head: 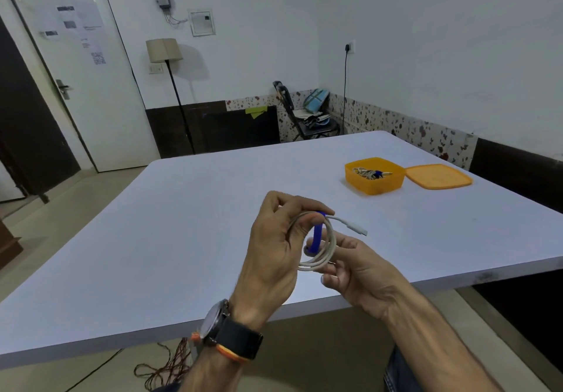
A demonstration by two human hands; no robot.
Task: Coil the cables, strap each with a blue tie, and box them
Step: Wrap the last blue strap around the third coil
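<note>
Both hands curl around one coiled white cable [320,248]: left hand [274,248] pinching its top with the blue tie [316,234], right hand [353,273] gripping below. They hover over the counter [213,209] near its front edge, well apart from the orange box [374,183].

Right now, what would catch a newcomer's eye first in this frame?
Front and centre, the left hand and right hand hold a coiled white cable with a blue tie hanging through the loop. Further right on the table sits an open orange box already holding a tied cable, its lid beside it.
</note>
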